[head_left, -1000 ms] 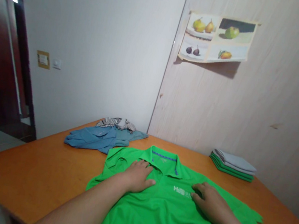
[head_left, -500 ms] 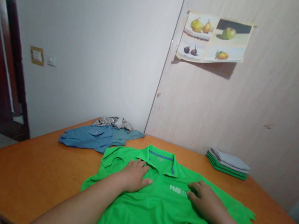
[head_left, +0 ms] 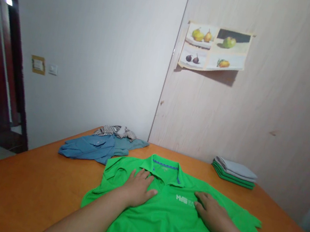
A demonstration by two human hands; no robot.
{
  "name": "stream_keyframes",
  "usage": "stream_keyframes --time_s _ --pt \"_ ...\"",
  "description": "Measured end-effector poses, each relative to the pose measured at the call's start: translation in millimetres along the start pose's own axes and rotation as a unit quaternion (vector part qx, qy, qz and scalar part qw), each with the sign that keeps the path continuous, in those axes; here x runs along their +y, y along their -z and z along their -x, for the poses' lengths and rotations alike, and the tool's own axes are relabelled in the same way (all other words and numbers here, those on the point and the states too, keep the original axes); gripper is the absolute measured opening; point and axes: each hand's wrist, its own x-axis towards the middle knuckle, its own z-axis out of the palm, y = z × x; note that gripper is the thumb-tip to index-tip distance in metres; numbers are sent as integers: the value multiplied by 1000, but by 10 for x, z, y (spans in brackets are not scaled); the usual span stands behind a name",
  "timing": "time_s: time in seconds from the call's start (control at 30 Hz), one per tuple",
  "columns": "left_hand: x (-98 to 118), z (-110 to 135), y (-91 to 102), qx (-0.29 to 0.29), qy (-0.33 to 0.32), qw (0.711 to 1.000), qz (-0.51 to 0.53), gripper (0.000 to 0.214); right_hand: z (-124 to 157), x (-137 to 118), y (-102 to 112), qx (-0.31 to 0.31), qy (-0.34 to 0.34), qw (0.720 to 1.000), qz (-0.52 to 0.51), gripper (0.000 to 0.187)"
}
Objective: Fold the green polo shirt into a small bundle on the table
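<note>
A bright green polo shirt [head_left: 167, 221] lies spread front-up on the orange wooden table [head_left: 27, 185], collar toward the wall. My left hand [head_left: 138, 188] rests flat on its chest just below the collar, fingers stretched out. My right hand [head_left: 211, 214] lies flat on the shirt beside the white chest logo [head_left: 185, 201], fingers extended. Neither hand holds anything.
A crumpled blue shirt [head_left: 96, 147] with a striped garment [head_left: 116, 131] on it lies at the table's far left. A folded stack of green and grey shirts [head_left: 234, 172] sits at the far right by the wall. A fruit poster [head_left: 215, 49] hangs above. A dark doorway opens at left.
The view has shifted a little, moving everything slightly lower and left in the picture. Both hands stay flat on the green shirt in nearly the same spots.
</note>
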Motion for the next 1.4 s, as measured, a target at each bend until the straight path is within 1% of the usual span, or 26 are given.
stream_keyframes --time_s 0.2,0.33,0.43,0.53,0.63,0.73,0.87,1.1,1.23,1.4 --pt "-10 5 -49 12 11 1000 -18 74 -9 -43 -60 -40 -39 998 8 66" --pt "-2 16 -42 16 13 999 -27 74 11 -108 -32 -44 -48 998 4 72" --pt "12 30 -29 5 23 999 -31 77 52 -154 3 -48 -51 998 5 74" --pt "32 57 -25 -8 36 999 -34 79 138 -152 34 -56 -41 998 4 75" --pt "51 103 -36 -9 43 998 -38 79 278 -90 66 -56 -18 998 -4 76" --pt "68 173 -60 -9 35 999 -36 80 435 -18 109 -56 2 998 -21 77" --pt "100 270 -91 -8 28 999 -34 81 574 15 153 -60 7 998 -31 79" --pt "162 355 -67 -8 28 999 -35 79 598 49 151 -69 15 997 -37 83" --pt "178 369 -53 -8 26 999 -30 79 592 56 169 -85 16 996 -37 84" --pt "127 355 -67 1 21 1000 -2 75 595 40 256 -94 14 994 -61 86"
